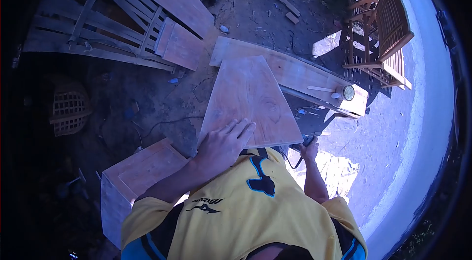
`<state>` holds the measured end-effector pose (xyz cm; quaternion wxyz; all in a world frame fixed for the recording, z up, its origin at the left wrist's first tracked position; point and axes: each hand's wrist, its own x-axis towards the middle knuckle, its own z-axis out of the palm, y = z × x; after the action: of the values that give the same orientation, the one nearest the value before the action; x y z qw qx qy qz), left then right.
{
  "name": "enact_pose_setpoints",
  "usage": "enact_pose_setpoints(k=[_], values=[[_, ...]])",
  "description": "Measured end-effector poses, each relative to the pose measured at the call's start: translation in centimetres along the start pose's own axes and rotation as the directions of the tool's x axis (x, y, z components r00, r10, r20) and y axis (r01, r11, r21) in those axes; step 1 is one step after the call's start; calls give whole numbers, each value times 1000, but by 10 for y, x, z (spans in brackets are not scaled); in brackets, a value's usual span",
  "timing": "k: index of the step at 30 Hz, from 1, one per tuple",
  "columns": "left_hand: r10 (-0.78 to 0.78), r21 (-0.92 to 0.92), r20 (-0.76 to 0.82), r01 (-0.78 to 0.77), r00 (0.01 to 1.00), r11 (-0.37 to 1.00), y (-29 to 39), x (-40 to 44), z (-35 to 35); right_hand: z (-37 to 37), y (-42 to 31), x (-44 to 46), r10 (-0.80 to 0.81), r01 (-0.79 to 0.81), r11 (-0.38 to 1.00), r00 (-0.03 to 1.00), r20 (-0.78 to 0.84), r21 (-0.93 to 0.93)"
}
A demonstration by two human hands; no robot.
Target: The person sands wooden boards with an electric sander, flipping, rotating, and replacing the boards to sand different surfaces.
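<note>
A flat wooden board (pixel 250 98), narrower at its far end, lies in front of my body with its far part over a long bench plank. My left hand (pixel 226 139) rests on the board's near left part, fingers stretched out flat on the wood. Off the board's near right corner, my right hand (pixel 309 149) is closed around a dark corded power tool (pixel 308 139). Most of the tool is hidden by the hand and the board, so its exact kind does not show. A black cord (pixel 296 163) hangs beside it.
The bench plank (pixel 305 71) holds a round tin (pixel 347 93) and a thin stick. Two panels (pixel 184 4) lean on a slatted wooden frame (pixel 98 14) at left. A wooden box (pixel 142 171) stands near my left elbow. Slatted chairs (pixel 388 24) stand at right.
</note>
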<state>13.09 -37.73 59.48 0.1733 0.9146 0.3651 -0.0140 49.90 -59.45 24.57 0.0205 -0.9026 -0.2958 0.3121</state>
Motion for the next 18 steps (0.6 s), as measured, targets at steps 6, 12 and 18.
enact_pose_setpoints(k=[6, 12, 18], values=[[50, -19, -97, -52, 994, 998, -40, 33, -43, 14, 7, 11, -27, 27, 1000, 1000, -11, 0], [-93, -24, -69, 91, 993, 996, -99, 90, -126, 21, 19, 5, 27, -26, 999, 999, 27, -44], [-79, -9, -242, 79, 967, 997, -194, 93, -169, 40, 58, 9, 54, -53, 998, 998, 25, -14]])
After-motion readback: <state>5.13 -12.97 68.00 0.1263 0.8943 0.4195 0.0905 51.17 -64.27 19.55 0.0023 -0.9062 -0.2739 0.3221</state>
